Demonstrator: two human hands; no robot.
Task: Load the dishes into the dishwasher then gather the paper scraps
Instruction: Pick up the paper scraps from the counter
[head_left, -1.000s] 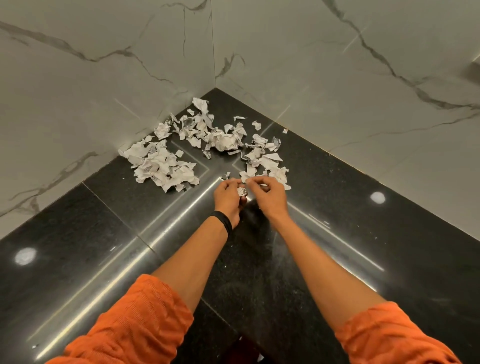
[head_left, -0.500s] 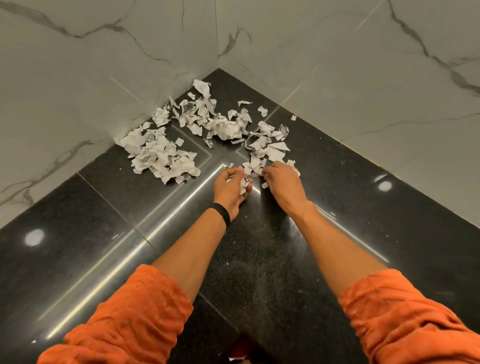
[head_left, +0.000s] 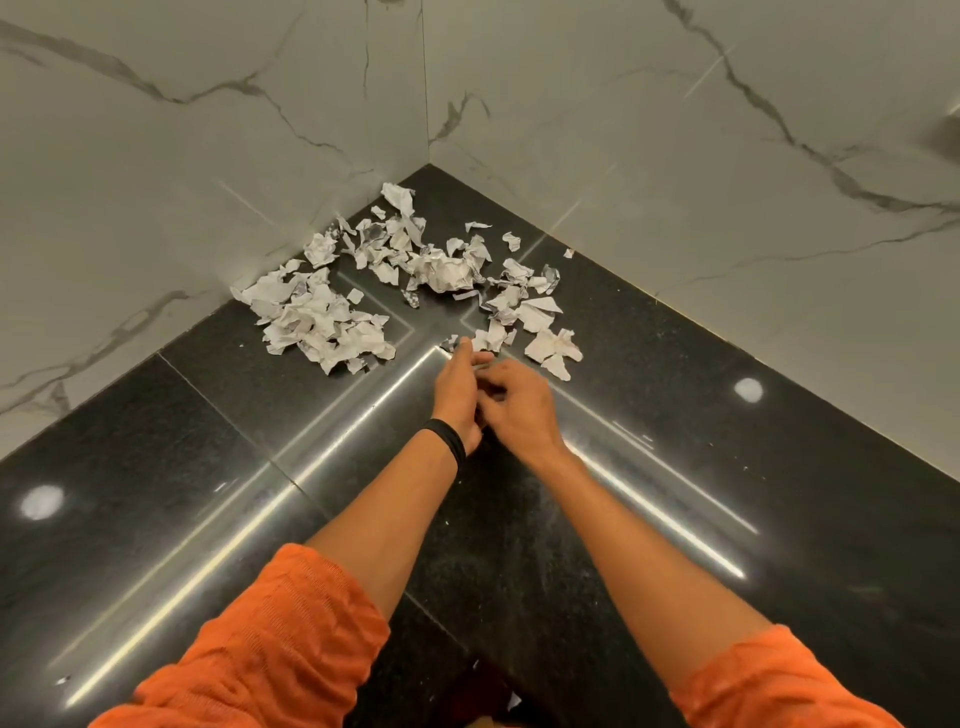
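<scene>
Paper scraps are lying in loose heaps at the far corner of the black desk, some touching the left marble wall. Left hand and right hand are touching each other just near the heaps. Right fingers are curling into the left palm; whatever they are holding is hidden.

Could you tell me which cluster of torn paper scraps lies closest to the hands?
The right-hand cluster of torn white paper scraps, just beyond the left hand and right hand; the bigger heap against the left wall lies farther off.
</scene>
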